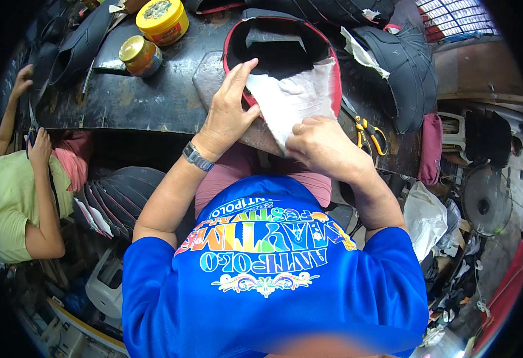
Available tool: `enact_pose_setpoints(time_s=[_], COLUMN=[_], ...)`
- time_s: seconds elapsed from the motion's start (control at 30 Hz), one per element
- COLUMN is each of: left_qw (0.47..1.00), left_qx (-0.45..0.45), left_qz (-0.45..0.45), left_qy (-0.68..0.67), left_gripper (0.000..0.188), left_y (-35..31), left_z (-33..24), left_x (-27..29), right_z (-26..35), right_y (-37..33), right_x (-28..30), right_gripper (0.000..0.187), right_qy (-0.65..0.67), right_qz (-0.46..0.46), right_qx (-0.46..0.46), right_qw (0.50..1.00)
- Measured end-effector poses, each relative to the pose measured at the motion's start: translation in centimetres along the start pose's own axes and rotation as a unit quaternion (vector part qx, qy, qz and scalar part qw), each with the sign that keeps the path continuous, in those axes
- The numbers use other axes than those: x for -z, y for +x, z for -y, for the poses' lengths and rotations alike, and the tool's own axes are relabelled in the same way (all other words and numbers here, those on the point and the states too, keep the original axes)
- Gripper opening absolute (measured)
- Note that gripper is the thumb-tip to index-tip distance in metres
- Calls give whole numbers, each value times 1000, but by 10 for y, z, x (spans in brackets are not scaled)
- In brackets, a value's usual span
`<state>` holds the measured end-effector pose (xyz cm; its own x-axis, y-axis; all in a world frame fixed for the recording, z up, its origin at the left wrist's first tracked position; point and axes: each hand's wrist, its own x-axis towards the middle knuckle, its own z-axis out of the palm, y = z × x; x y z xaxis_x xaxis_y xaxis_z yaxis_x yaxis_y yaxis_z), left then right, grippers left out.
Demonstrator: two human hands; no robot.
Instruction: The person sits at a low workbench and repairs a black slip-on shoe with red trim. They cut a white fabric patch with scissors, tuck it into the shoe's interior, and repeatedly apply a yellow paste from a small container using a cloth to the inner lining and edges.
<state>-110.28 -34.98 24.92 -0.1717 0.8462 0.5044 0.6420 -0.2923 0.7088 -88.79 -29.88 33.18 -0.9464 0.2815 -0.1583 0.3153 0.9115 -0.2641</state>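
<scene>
In front of me, what looks like a black shoe upper (pixel 281 37) with red edging lies at the table's near edge, over a dark slab (pixel 206 77). A white lining cloth (pixel 297 95) covers its near part and hangs toward my lap. My left hand (pixel 228 110) rests at the upper's left edge, its fingers stretched and thumb apart, the thumb near the cloth. Curled on the cloth's lower right side, my right hand (pixel 321 143) grips it; the fingertips are partly hidden. Yellow-and-black scissors (pixel 369 134) lie just right of that hand.
A yellow tub (pixel 163 21) and a brown-stained jar (pixel 140 56) stand at the far left of the table (pixel 136 104). Black uppers (pixel 398 77) are stacked at right. A person (pixel 26 203) works on the left. A fan (pixel 487 200) and a plastic bag (pixel 425 221) are right.
</scene>
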Motion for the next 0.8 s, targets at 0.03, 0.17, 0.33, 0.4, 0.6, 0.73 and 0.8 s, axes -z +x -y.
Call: enact_pose_setpoints(time_s=[0.03, 0.17, 0.33, 0.4, 0.6, 0.73, 0.8], left_qw=[1000, 997, 995, 1000, 955, 921, 913], left_qx=[9, 26, 32, 2, -41, -244, -281], left_qz=[7, 34, 50, 9, 95, 43, 81], left_qy=[-16, -60, -76, -15, 278, 300, 285], left_gripper=[82, 80, 77, 73, 35, 15, 9], left_y=[0, 0, 2, 5, 13, 26, 33], left_z=[0, -4, -16, -20, -19, -9, -2], left_x=[1, 1, -7, -8, 11, 13, 10], right_z=[-3, -26, -41, -47, -53, -50, -52], right_y=[0, 22, 59, 60, 51, 50, 48], right_x=[5, 2, -45, -57, -65, -69, -71], right_gripper=[18, 40, 41, 37, 9, 11, 12], right_qy=[46, 214, 129, 123, 406, 459, 453], right_qz=[-10, -207, -338, -374, -441, -414, -396], right_qx=[-16, -46, -122, -109, -157, -166, -158], right_qw=[999, 954, 924, 913, 785, 768, 783])
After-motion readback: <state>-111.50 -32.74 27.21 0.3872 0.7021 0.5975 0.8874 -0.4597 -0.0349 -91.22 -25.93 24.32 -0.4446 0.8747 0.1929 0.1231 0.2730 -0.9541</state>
